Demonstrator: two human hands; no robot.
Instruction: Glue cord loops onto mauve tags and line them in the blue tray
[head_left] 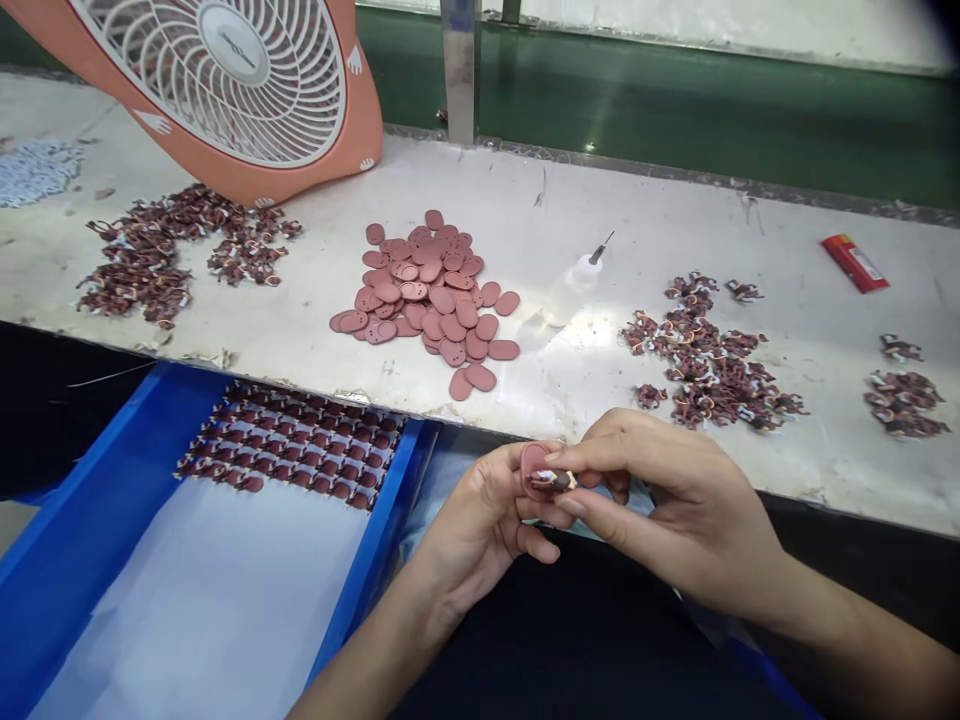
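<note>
- White scuffed counter (600, 240); green belt (675, 100) behind.
- Fan (225, 80) far left; tag pile (435, 295) centre; glue bottle (570, 285), lighter (855, 262) right.
- Blue tray (90, 530) near left.
- Left hand (480, 520) and right hand (675, 500) pinch one tag (541, 472), near edge.

Worn white workbench (600, 200), green conveyor belt (675, 100) behind, metal post (459, 60)

Maroon oval tags (433, 295), blue tray (90, 520), orange-and-white fan (225, 90), red lighter (855, 263)
</note>
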